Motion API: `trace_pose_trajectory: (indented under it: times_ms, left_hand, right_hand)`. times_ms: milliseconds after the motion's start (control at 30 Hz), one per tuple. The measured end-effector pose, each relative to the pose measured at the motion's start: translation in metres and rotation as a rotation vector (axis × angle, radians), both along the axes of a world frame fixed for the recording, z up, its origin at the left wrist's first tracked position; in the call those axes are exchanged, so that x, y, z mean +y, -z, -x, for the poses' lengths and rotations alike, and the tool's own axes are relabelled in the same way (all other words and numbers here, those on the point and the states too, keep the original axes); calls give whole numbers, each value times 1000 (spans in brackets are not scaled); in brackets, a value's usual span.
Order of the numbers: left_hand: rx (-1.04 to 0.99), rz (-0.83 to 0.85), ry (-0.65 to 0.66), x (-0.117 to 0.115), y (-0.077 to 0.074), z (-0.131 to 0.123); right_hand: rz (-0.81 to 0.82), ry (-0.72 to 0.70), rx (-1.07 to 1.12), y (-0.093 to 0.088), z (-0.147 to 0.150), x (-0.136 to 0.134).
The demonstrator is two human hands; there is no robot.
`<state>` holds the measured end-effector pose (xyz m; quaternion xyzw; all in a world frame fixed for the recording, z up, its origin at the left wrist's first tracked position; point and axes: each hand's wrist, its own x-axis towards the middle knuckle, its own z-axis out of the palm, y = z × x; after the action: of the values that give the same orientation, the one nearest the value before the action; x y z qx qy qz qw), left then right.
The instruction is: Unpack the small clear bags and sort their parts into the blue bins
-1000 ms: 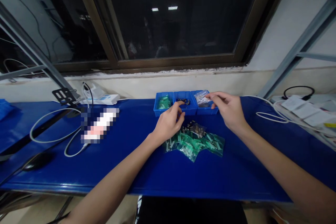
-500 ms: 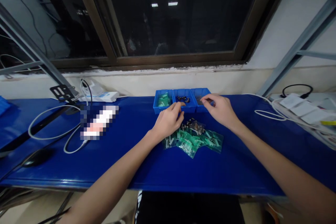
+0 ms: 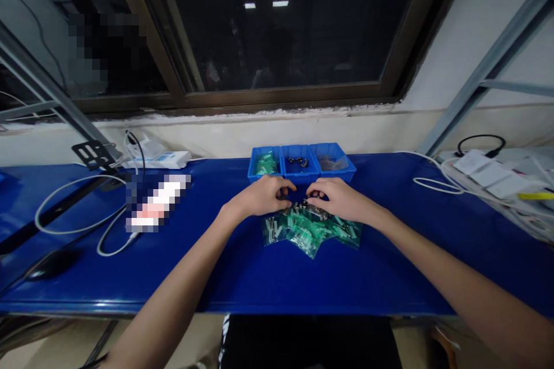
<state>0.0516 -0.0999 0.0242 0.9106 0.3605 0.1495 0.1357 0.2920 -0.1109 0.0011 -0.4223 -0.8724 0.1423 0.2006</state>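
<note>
My left hand (image 3: 269, 195) hovers at the left back of a pile, thumb and forefinger apart with nothing visible between them. Facing it, my right hand (image 3: 332, 197) has bent fingers, its thumb and forefinger a little apart, close to small metal parts (image 3: 299, 206). Green printed clear packets (image 3: 306, 233) lie fanned out in front of these parts. A packet with pale strips (image 3: 273, 232) forms the pile's left end. My hands partly cover the pile's back.
Behind the pile stand three joined blue bins: the left bin (image 3: 250, 170) holds green packets, the middle bin (image 3: 298, 173) dark metal parts, the right bin (image 3: 350, 172) clear packets. White cables (image 3: 41, 207) and a power strip (image 3: 173, 159) lie left; white boxes (image 3: 497, 176) stand right.
My right hand has come out of the right bin and moved toward me and left, to the pile. My left hand has dropped slightly toward the pile's back. The view has shifted a little.
</note>
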Motion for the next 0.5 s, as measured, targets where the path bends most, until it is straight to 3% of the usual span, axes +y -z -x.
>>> trace_pose_trajectory:
  times_ms: [133, 300, 500]
  left_hand:
    - [53, 36, -8, -2, -3, 2]
    - [166, -86, -90, -5, -4, 0]
    - [143, -146, -38, -2, 0, 1]
  right_hand:
    - [-30, -3, -2, 1, 2, -1]
    - [-64, -28, -29, 0, 5, -2]
    - [-76, -44, -20, -1, 6, -3]
